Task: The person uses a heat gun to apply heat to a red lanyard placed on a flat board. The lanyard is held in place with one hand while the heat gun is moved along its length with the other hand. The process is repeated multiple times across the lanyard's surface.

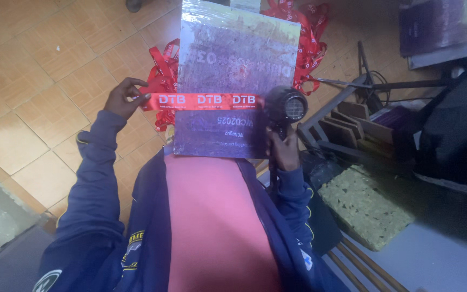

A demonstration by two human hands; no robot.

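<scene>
Ribbon: a red lanyard strip [204, 100] with white lettering, stretched flat across my board, running from 9 o'clock to 3 o'clock; I judge it light, limp and a little slick, best taken by pinching an end rather than the middle.
Board: a purple screen panel [233, 81], stiff and flat, propped against my lap and leaning away toward 12 o'clock; I judge it rigid enough to bear pressure.
Left hand: my left hand [122, 96] at 9 o'clock of the board; thumb and forefinger narrowed to a pinch on the ribbon's left end; other fingers curled loosely.
Right hand: my right hand [283, 148] at 4 o'clock of the board; fingers wrapped closed around the handle of a black blower [287, 107], its round mouth beside the ribbon's right end.
Spare stock: a heap of red lanyards [306, 38] on the tiled floor [39, 65], behind the board at 12 o'clock.
</scene>
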